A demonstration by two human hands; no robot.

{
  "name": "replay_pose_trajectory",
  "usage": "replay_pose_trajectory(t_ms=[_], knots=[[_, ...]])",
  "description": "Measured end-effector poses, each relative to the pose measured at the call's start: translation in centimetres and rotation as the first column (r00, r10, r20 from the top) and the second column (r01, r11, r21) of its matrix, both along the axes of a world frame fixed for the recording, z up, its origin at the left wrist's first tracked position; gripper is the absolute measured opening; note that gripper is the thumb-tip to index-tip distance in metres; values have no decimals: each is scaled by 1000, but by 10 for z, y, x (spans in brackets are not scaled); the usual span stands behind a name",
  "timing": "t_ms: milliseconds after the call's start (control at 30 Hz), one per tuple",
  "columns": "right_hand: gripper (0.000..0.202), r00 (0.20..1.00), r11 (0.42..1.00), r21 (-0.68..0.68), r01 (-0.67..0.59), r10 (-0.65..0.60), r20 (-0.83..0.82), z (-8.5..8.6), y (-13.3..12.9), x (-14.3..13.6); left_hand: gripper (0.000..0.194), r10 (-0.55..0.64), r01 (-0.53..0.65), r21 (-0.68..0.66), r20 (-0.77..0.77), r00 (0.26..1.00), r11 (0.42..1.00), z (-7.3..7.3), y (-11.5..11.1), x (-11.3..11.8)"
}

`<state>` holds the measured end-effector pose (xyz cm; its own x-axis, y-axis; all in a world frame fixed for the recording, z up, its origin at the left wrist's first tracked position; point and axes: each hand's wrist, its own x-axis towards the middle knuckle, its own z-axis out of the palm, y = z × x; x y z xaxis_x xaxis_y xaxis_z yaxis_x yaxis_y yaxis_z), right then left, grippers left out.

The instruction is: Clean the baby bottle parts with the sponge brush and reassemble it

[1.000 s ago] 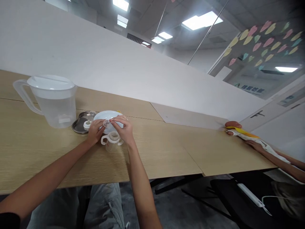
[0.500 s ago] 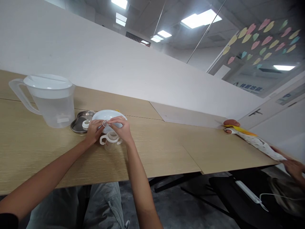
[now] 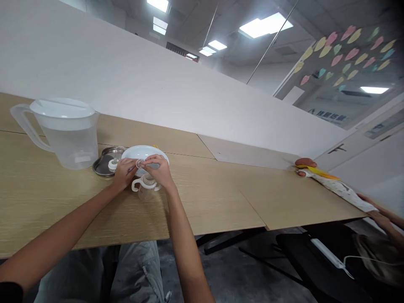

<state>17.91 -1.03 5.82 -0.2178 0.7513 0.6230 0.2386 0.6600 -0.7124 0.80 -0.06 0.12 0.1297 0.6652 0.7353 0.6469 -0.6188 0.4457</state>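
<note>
Over a white bowl (image 3: 139, 150), my left hand (image 3: 124, 171) grips a small clear round piece that looks like a bottle nipple (image 3: 139, 163). The fingertips of my right hand (image 3: 160, 169) pinch the same piece from the other side. Just below my hands, a clear baby bottle (image 3: 145, 193) with two white side handles stands uncapped on the table. To the left, a kidney-shaped metal tray (image 3: 101, 167) holds a white bottle collar (image 3: 112, 165) and a clear part, partly hidden behind my left hand.
A large lidded clear pitcher (image 3: 74, 139) with water stands on the wooden table (image 3: 208, 193) at the left. A low white wall runs behind. At the far right lie a doll (image 3: 306, 162) in patterned cloth and another person's arms (image 3: 383, 219), beside a black chair (image 3: 296, 248).
My right hand's fingers have curled closer around the clear piece. At the far right, the other person's hands have shifted on the patterned cloth. The bottle, tray and pitcher stay put.
</note>
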Motion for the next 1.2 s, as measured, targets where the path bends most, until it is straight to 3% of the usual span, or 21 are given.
replay_pose_trajectory(t_ms=[267, 433, 667, 1200], knots=[[13, 999, 996, -82, -42, 42, 0, 0, 0, 2, 53, 6, -6, 0, -6, 1000, 1000, 2, 0, 0], [18, 973, 966, -116, -232, 228, -47, 8, -5, 7, 53, -3, 3, -19, -7, 1000, 1000, 1, 0, 0], [22, 945, 940, -117, -322, 310, -104, 13, -10, 9, 56, -31, 31, -16, -4, 1000, 999, 3, -1, 1], [15, 987, 985, -77, -153, 148, -69, 6, -4, 6, 55, -45, 44, -39, -18, 999, 998, 9, -6, 4]])
